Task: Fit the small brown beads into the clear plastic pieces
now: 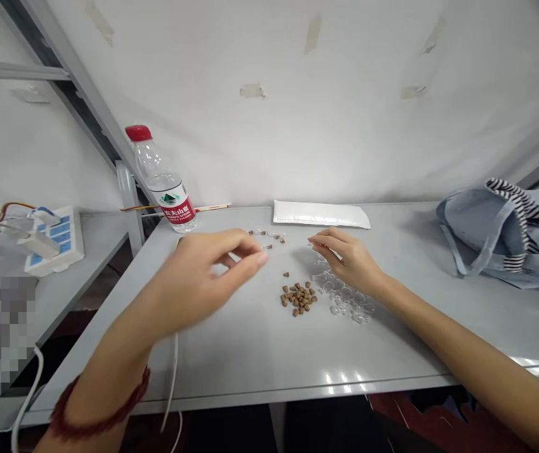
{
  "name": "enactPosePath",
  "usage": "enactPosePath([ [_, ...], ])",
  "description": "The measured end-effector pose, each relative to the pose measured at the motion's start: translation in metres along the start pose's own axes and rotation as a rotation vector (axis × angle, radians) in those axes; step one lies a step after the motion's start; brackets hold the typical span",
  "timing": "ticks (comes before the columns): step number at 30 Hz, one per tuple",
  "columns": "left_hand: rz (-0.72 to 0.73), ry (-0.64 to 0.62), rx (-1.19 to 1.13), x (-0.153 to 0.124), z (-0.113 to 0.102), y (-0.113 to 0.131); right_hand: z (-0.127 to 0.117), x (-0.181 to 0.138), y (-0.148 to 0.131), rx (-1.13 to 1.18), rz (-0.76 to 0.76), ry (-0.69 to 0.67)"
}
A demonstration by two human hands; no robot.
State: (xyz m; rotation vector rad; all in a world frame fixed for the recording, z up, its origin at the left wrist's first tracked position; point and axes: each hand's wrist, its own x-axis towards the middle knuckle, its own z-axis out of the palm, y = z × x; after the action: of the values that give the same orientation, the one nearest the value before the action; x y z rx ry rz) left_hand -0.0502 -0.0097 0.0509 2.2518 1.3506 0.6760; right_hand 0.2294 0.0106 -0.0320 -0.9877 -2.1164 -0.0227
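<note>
My left hand is raised over the left-centre of the table, thumb and fingertips drawn together. Whatever it may hold is too small or hidden to make out. Just beyond it lie several small clear pieces with brown bits in them. A pile of brown pellets sits between my hands, nearer the front edge, with one pellet apart from it. My right hand is pinched, with a faint small clear plastic piece at its fingertips. Below it, a heap of clear plastic pieces lies on the table, partly covered by the hand.
A water bottle with a red cap stands at the back left. Along the wall lies a white packet. A blue-grey cloth bag rests at the right. On the left are a power strip and a white cable.
</note>
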Motion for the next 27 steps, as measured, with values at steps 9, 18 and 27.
enactPosePath([
  [9, 0.231, -0.160, 0.340, 0.065, 0.075, -0.046, -0.003, -0.003, -0.002, 0.022, 0.025, -0.165],
  [18, 0.451, -0.151, 0.124, 0.051, 0.092, -0.039, -0.014, -0.001, -0.007, 0.001, 0.106, -0.409],
  [27, 0.571, -0.182, 0.011, 0.036, 0.094, -0.031, -0.018, 0.002, -0.002, -0.013, 0.116, -0.460],
])
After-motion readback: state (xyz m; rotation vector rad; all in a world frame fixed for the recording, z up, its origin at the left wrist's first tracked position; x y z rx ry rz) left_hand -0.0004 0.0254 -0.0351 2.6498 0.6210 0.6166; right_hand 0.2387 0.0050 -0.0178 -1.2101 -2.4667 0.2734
